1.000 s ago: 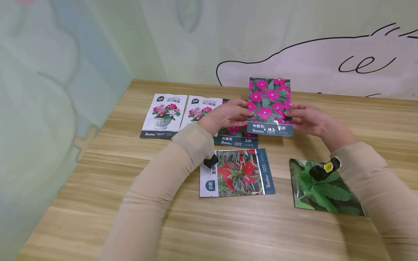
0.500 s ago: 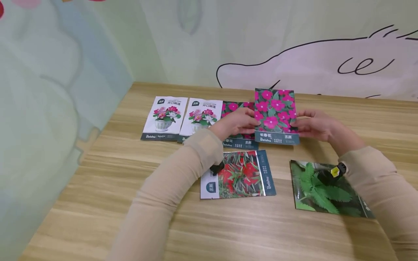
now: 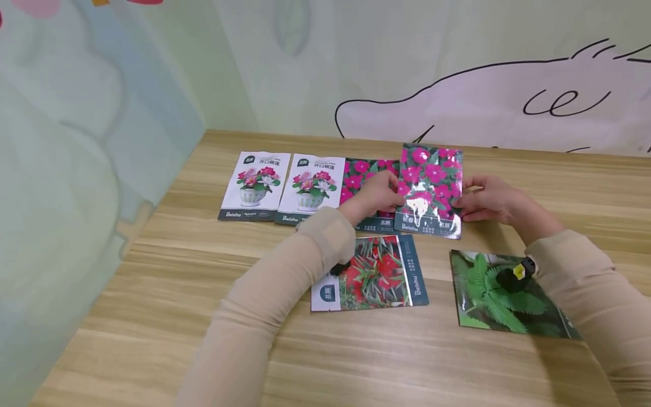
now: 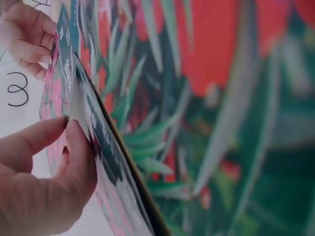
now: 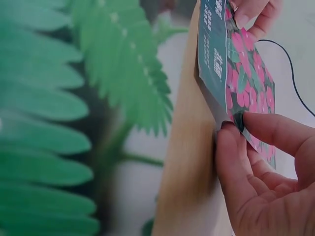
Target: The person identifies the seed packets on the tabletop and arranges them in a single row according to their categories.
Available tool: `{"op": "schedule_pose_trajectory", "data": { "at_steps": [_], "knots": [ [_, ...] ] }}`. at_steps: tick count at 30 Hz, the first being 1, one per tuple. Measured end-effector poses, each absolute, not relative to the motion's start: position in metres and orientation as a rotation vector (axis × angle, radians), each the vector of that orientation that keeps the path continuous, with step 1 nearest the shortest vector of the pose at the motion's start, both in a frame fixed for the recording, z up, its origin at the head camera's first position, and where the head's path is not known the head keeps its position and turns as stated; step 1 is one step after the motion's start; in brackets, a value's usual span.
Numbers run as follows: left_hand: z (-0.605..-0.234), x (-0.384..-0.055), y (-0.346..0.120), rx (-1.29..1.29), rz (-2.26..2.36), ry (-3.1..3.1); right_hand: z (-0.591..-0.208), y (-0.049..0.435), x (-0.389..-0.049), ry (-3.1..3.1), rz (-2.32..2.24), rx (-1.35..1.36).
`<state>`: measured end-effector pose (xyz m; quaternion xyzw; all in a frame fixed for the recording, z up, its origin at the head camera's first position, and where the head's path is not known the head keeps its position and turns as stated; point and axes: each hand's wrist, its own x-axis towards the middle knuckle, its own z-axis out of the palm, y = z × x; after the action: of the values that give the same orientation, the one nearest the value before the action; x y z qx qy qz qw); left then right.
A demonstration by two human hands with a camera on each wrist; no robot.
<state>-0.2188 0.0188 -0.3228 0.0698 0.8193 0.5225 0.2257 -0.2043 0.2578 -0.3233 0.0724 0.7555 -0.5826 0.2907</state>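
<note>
A seed packet printed with pink flowers (image 3: 432,169) is held between both hands at the right end of the back row. Its left edge is pinched between thumb and fingers of my left hand (image 3: 373,196), and my right hand (image 3: 490,200) pinches the right edge. Seen from the right wrist, the packet (image 5: 251,83) stands tilted, its lower edge bent slightly where the right thumb and fingers (image 5: 275,130) grip it. A second pink-flower packet (image 3: 356,176) lies just left of it, partly covered by my left hand.
Two white packets with potted flowers (image 3: 252,183) continue the row leftward. Nearer lies a red-flower packet (image 3: 378,277) turned sideways, under the left wrist. A green-leaf packet (image 3: 488,294) lies beneath the right forearm. A painted wall (image 3: 274,85) borders the wooden table (image 3: 386,362).
Both hands have carried the held pink packet down and slightly right, from overlapping the second pink packet to beside it, close over the table. The other packets stay put.
</note>
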Motion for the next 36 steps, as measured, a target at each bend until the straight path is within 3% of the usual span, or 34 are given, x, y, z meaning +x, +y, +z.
{"op": "schedule_pose_trajectory", "data": {
  "at_steps": [25,36],
  "knots": [
    [-0.316,-0.214,0.025,0.188,1.337,2.354,-0.321,0.262,-0.202,2.148,-1.419,0.247],
    [-0.31,-0.218,0.006,0.246,1.304,2.299,-0.322,0.259,-0.206,2.195,-1.372,0.263]
  ]
}}
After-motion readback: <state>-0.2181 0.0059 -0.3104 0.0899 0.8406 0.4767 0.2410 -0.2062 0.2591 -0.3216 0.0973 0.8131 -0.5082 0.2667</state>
